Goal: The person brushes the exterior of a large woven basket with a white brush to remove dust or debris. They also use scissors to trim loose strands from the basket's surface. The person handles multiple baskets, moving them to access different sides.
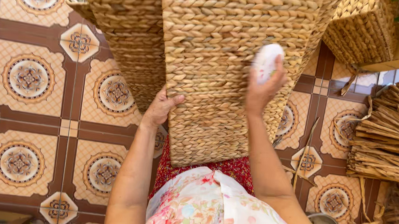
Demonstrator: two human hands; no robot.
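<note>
The basket [210, 59], tall and woven from pale straw, is stood on the lap at the middle of the view, its flat face turned up toward the camera. It is flanked by both hands. The left hand [160, 107] is laid against the basket's left edge, with the thumb spread over the weave and the fingers curled round the side, so that the basket is steadied. The right hand [262, 90] is raised against the right part of the face, closed round a white pad [266, 61] that is pressed to the weave; a hint of green is seen under the fingers. Both forearms are stretched up from the bottom of the view, either side of a flowered apron [209, 205] and red cloth [233, 167].

A second woven piece [131, 39] is seen behind the basket on the left, partly hidden by it. Another basket [366, 29] is set at the upper right. Dried fibre bundles [384, 136] are stacked on the patterned tile floor [31, 119] at the right, well apart from the hands, and loose strands lie near them. A metal bowl [324, 223] is partly seen at the bottom edge.
</note>
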